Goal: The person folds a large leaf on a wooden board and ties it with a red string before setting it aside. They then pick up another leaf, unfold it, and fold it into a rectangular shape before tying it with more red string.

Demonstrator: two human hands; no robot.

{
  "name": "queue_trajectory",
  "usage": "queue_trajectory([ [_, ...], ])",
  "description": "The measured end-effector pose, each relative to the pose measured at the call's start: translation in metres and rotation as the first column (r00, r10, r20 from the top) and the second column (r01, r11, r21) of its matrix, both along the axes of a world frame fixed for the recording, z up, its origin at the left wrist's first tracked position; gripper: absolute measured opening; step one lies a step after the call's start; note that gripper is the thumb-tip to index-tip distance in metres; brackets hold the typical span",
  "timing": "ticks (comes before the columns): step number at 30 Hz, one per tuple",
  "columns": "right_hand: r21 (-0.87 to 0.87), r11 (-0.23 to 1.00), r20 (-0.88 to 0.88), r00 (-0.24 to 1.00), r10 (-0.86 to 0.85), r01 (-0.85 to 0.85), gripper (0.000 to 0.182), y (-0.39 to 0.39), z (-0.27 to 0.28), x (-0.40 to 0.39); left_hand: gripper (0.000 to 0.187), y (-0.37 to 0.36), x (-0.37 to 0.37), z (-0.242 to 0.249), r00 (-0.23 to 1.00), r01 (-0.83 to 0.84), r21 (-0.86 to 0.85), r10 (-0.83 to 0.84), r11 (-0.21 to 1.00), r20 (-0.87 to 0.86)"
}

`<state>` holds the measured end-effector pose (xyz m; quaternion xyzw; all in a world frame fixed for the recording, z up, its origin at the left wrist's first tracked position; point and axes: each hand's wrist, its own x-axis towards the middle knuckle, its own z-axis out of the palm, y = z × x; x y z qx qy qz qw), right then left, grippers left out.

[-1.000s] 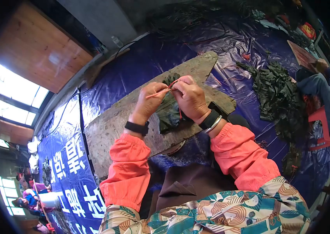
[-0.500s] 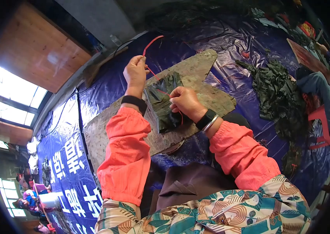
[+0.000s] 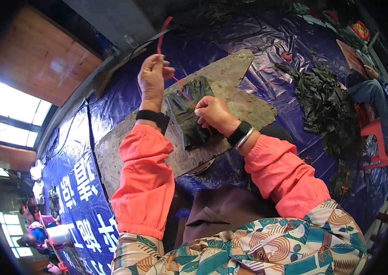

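Observation:
A dark green bundle of flat leaves (image 3: 188, 120) lies on a worn wooden board (image 3: 134, 149). Between my two hands a thin red plastic string (image 3: 180, 85) runs taut above the bundle. My left hand (image 3: 151, 80), raised past the bundle's far left corner, pinches the string, and its loose end sticks up beyond the fingers. My right hand (image 3: 216, 113) is closed on the string over the bundle's right side, partly covering it. A short bit of red shows below the right fingers.
Blue tarpaulin (image 3: 77, 183) with white lettering spreads under the board. To the right is a heap of dark leaves (image 3: 320, 105), near a red plastic stool (image 3: 377, 142) and a seated person's leg (image 3: 375, 103). A clear bottle (image 3: 130, 41) stands at the back.
My left hand has moved up and slightly left, drawing the string straighter. My right hand has shifted slightly left along the bundle.

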<state>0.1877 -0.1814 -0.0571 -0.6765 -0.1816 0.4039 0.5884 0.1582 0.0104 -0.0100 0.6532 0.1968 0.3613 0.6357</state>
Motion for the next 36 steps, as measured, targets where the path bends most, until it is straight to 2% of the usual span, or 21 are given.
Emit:
queue_trajectory([
  [1,0.003,1.0,0.001,1.0,0.002,-0.002,0.008,0.0,0.001,0.0,0.021,-0.003,-0.004,0.001,1.0,-0.002,0.003,0.002,1.0,0.001],
  [3,0.123,0.992,0.05,0.998,-0.039,0.033,0.006,-0.002,0.005,-0.001,0.017,-0.008,-0.01,0.001,0.95,0.104,0.125,-0.061,0.987,-0.306],
  [4,0.124,0.992,0.051,0.998,-0.039,0.032,0.006,-0.003,0.008,-0.002,0.016,-0.012,-0.014,0.0,0.926,0.143,0.167,-0.073,0.976,-0.37],
  [5,0.124,0.991,0.153,0.986,-0.061,0.042,0.007,-0.004,0.011,-0.003,0.016,-0.015,-0.017,-0.002,0.926,0.143,0.168,-0.072,0.975,-0.37],
  [6,0.124,0.991,0.253,0.964,-0.082,0.052,0.008,-0.005,0.013,-0.004,0.016,-0.018,-0.02,-0.003,0.893,0.203,0.31,-0.046,0.929,-0.447],
  [7,0.126,0.991,0.253,0.964,-0.083,0.052,0.008,-0.004,0.01,-0.004,0.017,-0.022,-0.023,-0.004,0.856,0.27,0.437,-0.006,0.858,-0.517],
  [9,0.221,0.97,0.648,0.729,-0.221,0.099,0.009,-0.003,0.001,-0.003,0.019,-0.027,-0.029,-0.008,0.842,0.286,0.463,0.011,0.839,-0.54],
  [10,0.222,0.97,0.647,0.729,-0.223,0.1,0.009,-0.004,0.0,-0.003,0.019,-0.028,-0.031,-0.01,0.828,0.318,0.477,0.005,0.819,-0.561],
  [12,0.256,0.954,0.737,0.607,-0.297,0.157,0.008,-0.004,-0.002,-0.002,0.018,-0.03,-0.036,-0.015,0.825,0.358,0.508,-0.011,0.783,-0.565],
  [13,0.256,0.954,0.737,0.607,-0.298,0.157,0.008,-0.005,-0.001,-0.002,0.018,-0.031,-0.039,-0.017,0.825,0.358,0.509,-0.01,0.783,-0.565],
  [15,0.418,0.9,0.781,0.456,-0.427,0.126,0.008,-0.005,0.002,-0.001,0.018,-0.035,-0.045,-0.019,0.83,0.442,0.629,-0.024,0.639,-0.558],
  [16,0.419,0.899,0.78,0.457,-0.428,0.126,0.008,-0.006,0.004,-0.002,0.017,-0.037,-0.048,-0.019,0.814,0.471,0.617,-0.041,0.631,-0.579],
  [18,0.443,0.895,0.834,0.344,-0.432,0.052,0.01,-0.008,0.008,-0.003,0.016,-0.043,-0.055,-0.019,0.821,0.471,0.564,-0.104,0.678,-0.561],
  [20,0.406,0.913,0.833,0.396,-0.387,0.037,0.009,-0.005,-0.006,0.001,0.015,-0.046,-0.059,-0.019,0.827,0.473,0.507,-0.166,0.721,-0.537],
  [22,0.371,0.929,0.828,0.446,-0.34,0.019,0.009,-0.006,-0.003,0.0,0.014,-0.05,-0.061,-0.013,0.798,0.522,0.567,-0.13,0.637,-0.589],
  [24,0.159,0.983,0.596,0.784,-0.173,0.096,0.009,-0.009,0.002,-0.003,0.014,-0.052,-0.065,-0.012,0.808,0.516,0.593,-0.122,0.618,-0.576],
  [28,0.18,0.974,0.46,0.863,-0.207,0.138,0.01,-0.004,-0.007,0.003,0.012,-0.054,-0.069,-0.01,0.838,0.507,0.67,-0.127,0.542,-0.531],
  [30,0.119,0.981,0.156,0.973,-0.173,0.155,0.011,-0.004,-0.005,0.004,0.011,-0.056,-0.071,-0.008,0.856,0.485,0.718,-0.101,0.5,-0.508],
  [31,0.119,0.981,0.154,0.973,-0.173,0.155,0.011,-0.004,-0.007,0.006,0.011,-0.057,-0.071,-0.006,0.872,0.461,0.761,-0.076,0.456,-0.483],
  [33,0.141,0.976,0.041,0.984,-0.171,0.164,0.011,-0.003,-0.012,0.008,0.01,-0.06,-0.071,-0.004,0.892,0.429,0.802,-0.056,0.416,-0.448],
  [36,0.065,0.994,0.125,0.988,-0.094,0.087,0.01,-0.003,-0.015,0.008,0.012,-0.064,-0.069,-0.001,0.939,0.335,0.877,-0.043,0.344,-0.342],
])
